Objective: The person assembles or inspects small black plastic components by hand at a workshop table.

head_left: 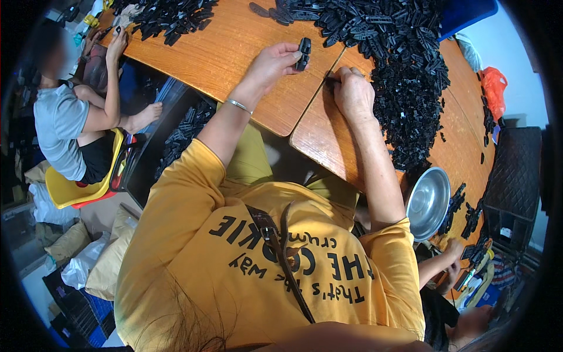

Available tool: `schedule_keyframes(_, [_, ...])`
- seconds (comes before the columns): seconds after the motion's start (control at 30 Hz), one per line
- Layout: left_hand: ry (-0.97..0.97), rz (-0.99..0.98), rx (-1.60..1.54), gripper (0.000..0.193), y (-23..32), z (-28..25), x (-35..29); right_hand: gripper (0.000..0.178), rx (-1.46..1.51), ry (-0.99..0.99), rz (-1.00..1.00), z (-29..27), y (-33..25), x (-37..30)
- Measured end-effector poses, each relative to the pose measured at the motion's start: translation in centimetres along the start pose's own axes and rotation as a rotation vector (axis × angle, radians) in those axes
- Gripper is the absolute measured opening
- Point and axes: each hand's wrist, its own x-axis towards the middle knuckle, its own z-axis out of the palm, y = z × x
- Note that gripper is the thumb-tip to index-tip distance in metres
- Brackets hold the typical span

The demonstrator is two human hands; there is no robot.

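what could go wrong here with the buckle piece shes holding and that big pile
The left hand pinches the black buckle piece only at the fingertips, above the gap between the two wooden tables; a slip could drop it through. The right hand rests against the heap of black parts, so a nudge might scatter them toward the metal bowl.

Wooden tables (234, 53) (pushed together), a yellow chair (76, 190), pale wall (516, 53).
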Motion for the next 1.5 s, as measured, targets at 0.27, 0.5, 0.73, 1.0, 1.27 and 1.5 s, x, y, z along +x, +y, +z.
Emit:
schedule_keyframes(0.27, [-0.104, -0.162, -0.29, 0.03, 1.3, 0.6, -2.1, 0.013, 0.395, 0.204, -0.027, -3.4, -1.9, -2.1])
schedule_keyframes(0.5, [-0.29, -0.138, -0.225, 0.039, 4.6, 2.7, -4.9, 0.016, 0.516, 0.34, -0.341, -7.1, -4.3, -3.3])
schedule_keyframes(0.73, [-0.244, -0.118, -0.026, 0.036, 5.7, 3.1, -5.9, 0.017, 0.445, 0.338, -0.507, -8.7, -4.6, -3.7])
schedule_keyframes(1.0, [-0.245, -0.136, -0.032, 0.036, 5.4, 2.9, -5.9, 0.017, 0.495, 0.31, -0.512, -8.6, -4.3, -3.9])
schedule_keyframes(1.27, [-0.256, -0.158, -0.019, 0.037, 5.9, 3.9, -5.7, 0.019, 0.501, 0.308, -0.518, -8.6, -3.7, -3.8])
schedule_keyframes(1.5, [-0.209, -0.139, 0.03, 0.034, 4.8, 4.0, -6.0, 0.02, 0.387, 0.279, -0.533, -8.7, -3.7, -4.3])
